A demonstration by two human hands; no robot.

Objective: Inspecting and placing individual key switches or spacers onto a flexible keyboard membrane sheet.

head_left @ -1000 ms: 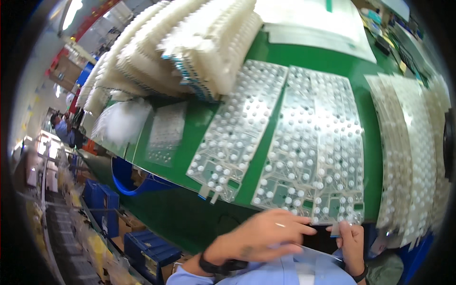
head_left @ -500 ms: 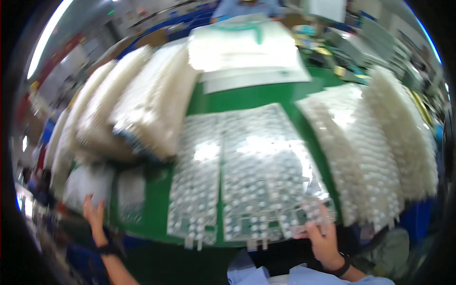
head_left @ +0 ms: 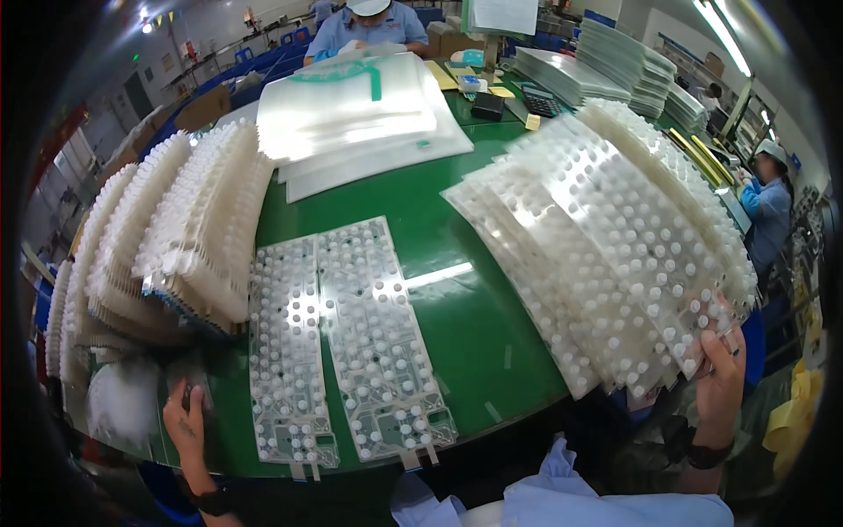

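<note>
My right hand [head_left: 722, 378] grips the lower right corner of a clear keyboard membrane sheet [head_left: 628, 246] dotted with white domes, which lies slanted over the right-hand pile. My left hand [head_left: 184, 426] is at the table's left front edge, thumb and forefinger apart beside a small clear film [head_left: 189, 373]; no grip on it is evident. Between my hands, two more membrane sheets, a left one [head_left: 285, 351] and a right one [head_left: 373, 342], lie side by side, their short tails over the front edge.
Tall membrane stacks [head_left: 198, 220] stand at the left, next to a blurred whitish bundle [head_left: 123, 404]. Large translucent sheets [head_left: 360, 105] lie at the back of the green table [head_left: 457, 325]. Behind them sits a co-worker [head_left: 378, 31]; another person [head_left: 768, 202] is at the right. A calculator [head_left: 540, 101] lies nearby.
My right hand has carried a membrane sheet from the middle group rightward onto the right-hand pile. My left hand has moved from the whitish bundle to the small film. The view has swung right.
</note>
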